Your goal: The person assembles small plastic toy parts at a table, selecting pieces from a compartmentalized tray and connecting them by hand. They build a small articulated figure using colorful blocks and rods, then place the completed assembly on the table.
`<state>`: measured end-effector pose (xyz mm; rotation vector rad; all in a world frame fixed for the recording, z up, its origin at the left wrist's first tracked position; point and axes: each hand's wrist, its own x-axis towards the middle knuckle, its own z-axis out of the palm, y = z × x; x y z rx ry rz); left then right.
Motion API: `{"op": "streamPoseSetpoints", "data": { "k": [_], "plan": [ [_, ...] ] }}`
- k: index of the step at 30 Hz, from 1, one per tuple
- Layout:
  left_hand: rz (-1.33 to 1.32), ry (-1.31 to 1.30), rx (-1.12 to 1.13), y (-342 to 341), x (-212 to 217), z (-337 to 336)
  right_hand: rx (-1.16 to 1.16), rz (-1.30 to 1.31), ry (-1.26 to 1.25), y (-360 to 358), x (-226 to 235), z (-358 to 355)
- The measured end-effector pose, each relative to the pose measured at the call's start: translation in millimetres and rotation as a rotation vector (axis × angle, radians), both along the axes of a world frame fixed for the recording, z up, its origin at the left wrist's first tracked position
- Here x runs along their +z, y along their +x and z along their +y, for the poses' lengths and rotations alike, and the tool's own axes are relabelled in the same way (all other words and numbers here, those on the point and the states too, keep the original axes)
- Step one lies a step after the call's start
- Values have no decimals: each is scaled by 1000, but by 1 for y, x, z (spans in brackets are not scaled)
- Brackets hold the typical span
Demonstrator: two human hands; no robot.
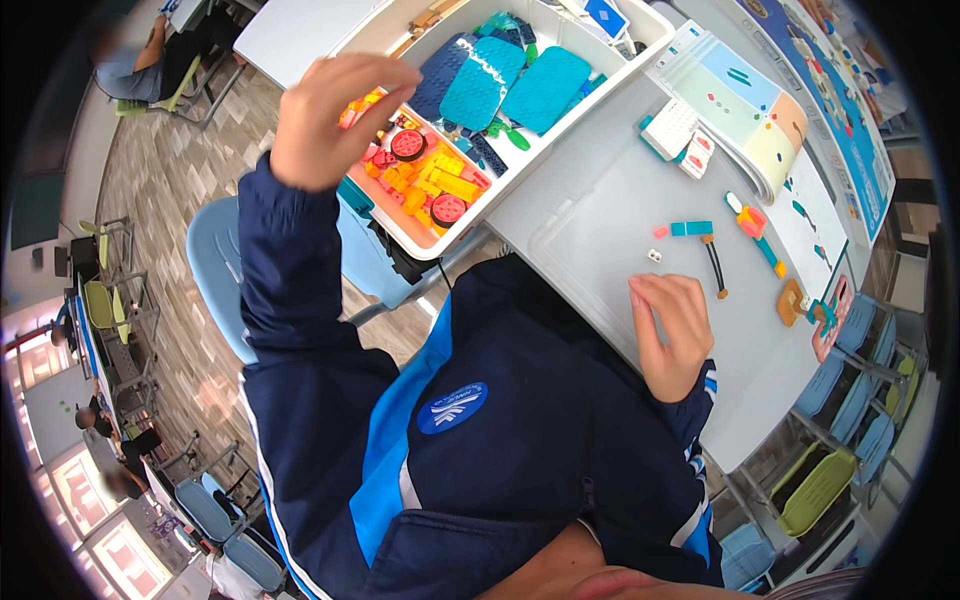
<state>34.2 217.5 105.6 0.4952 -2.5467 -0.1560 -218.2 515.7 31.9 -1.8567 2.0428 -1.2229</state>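
My left hand (pixel 335 120) is raised over the near left corner of a white storage bin (pixel 545 165). Its thumb and fingers are slightly apart, with nothing visible between them. Below it, an orange sorting tray (pixel 412 225) holds yellow bricks (pixel 450 180), small coral pieces and red wheels (pixel 408 145). My right hand (pixel 675 335) is over the grey tabletop, thumb and fingertips drawn together in a pinch; anything in them is too small to make out. Just beyond it lie a small white piece (pixel 655 256), a pink piece (pixel 661 232) and a teal brick (pixel 692 229) joined to a dark cable-like part (pixel 715 265).
Teal plates (pixel 545 90) and dark blue bricks fill the bin's main compartment. An open picture booklet (pixel 740 100) lies at the far right, beside a white-and-teal block (pixel 668 130), a built teal-and-coral piece (pixel 755 230) and a pink-edged object (pixel 838 320). Blue chairs (pixel 215 260) stand left.
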Motion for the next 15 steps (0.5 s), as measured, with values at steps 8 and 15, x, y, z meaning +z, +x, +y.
{"op": "streamPoseSetpoints", "data": {
  "k": [8, 15],
  "plan": [
    [-261, -16, -147, -76, -33, -118, 161, -49, 11, 21, -3, -55],
    [-335, -703, -362, -162, -93, -173, 254, -40, 37, 16, -17, -48]
  ]
}}
